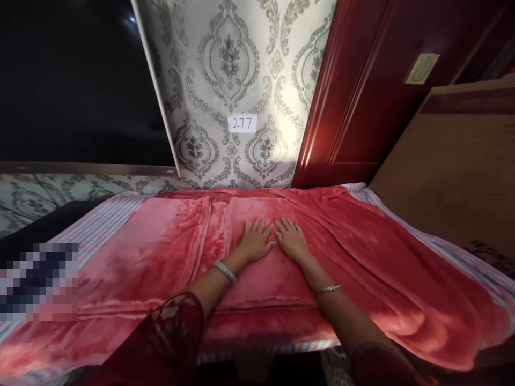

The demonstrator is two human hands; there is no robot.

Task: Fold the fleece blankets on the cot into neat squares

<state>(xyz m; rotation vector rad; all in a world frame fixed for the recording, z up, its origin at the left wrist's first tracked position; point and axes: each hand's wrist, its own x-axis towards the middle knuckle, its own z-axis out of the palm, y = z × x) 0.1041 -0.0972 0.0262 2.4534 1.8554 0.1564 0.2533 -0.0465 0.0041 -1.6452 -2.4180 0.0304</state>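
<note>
Dark sleeves (171, 332); left hand (257, 241), right hand (292, 239) flat on red blanket (269, 284).

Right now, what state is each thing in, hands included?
Red blanket: folded over at left and middle, rippled at right.
Left hand: open, palm down on the blanket.
Right hand: likewise.
Striped cloth: spread beneath the blanket.
Television: screen dark.
Label: on the wall, reading 277.
Cardboard box: open or shut unclear.

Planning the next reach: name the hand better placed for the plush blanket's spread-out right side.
Probably the right hand: it rests on the plush blanket, nearer that side than the left hand.
</note>
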